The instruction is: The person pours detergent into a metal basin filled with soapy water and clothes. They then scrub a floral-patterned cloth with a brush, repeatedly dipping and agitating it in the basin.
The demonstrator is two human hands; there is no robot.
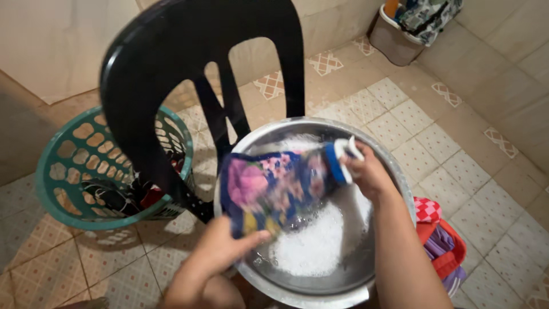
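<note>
Cloth was what I had between both hands: a floral garment (273, 189), dark blue with pink and yellow blooms and a blue-and-white edge, stretched out above the metal basin (366, 289). My left hand (214, 257) pinched its lower corner, thumb on top and fingers curled under. My right hand (369, 171) was closed around the banded end, up and away from me. So the long axis of the garment ran slantwise, from near-left by my body to far-right over the basin's far side, and it hung just over the suds (317, 243) rather than in them, as far as I could tell. The left hand was the nearer to me; the right reached further out across the water.

Beyond the basin stood a black plastic chair (171, 86), its back toward me. A green laundry basket (57, 171) with dark clothes in it sat to the left on the tiled floor (446, 143), partly behind the chair. A red basket (443, 243) of checked and striped cloth lay just beside the basin on my right. A small grey bin (394, 40) stood well off in the far corner.
</note>
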